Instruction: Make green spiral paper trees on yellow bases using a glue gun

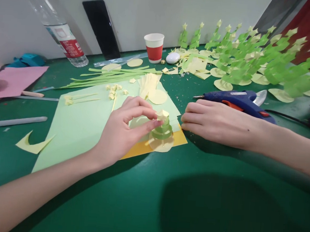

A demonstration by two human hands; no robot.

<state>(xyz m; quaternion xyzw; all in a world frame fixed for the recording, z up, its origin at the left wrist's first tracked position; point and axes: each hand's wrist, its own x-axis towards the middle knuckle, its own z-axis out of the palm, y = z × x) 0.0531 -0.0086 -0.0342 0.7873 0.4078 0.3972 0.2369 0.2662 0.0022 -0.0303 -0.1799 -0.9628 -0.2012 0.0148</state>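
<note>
My left hand pinches the pale yellow paper star at the top of a small paper tree between thumb and fingertips. The tree's green paper spiral stands upright over a round cream paper base, which overlaps an orange sheet. To the right, my right hand rests on the table with its fingers curled closed; whatever they may hold is hidden. Just behind that hand lies a blue glue gun, its nozzle pointing left.
Many finished paper trees crowd the back right. Green strips, small folded stars and light green sheets lie left and centre. Behind stand a paper cup, a phone and a water bottle.
</note>
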